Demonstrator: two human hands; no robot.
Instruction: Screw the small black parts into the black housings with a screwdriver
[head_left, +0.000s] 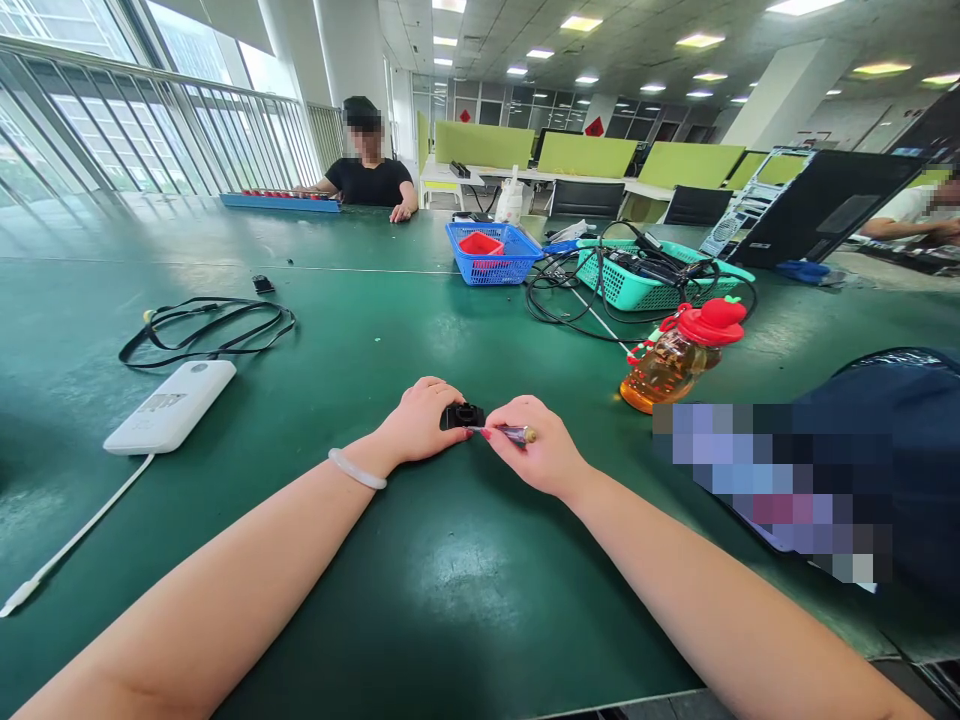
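Observation:
In the middle of the green table, a small black device lies on the tabletop; its exact kind is too small to tell. My left hand is closed around its left side, thumb along the near edge. A white bracelet circles my left wrist. My right hand pinches a screwdriver with a brownish handle, its thin tip pointing left against the near face of the black device. Whether the tip sits on a screw is hidden by size.
A white power bank with a black looped cable lies at left. To the right stands a red-lidded bottle. Behind are a blue basket, a green basket of cables and a tilted black monitor. A person sits across.

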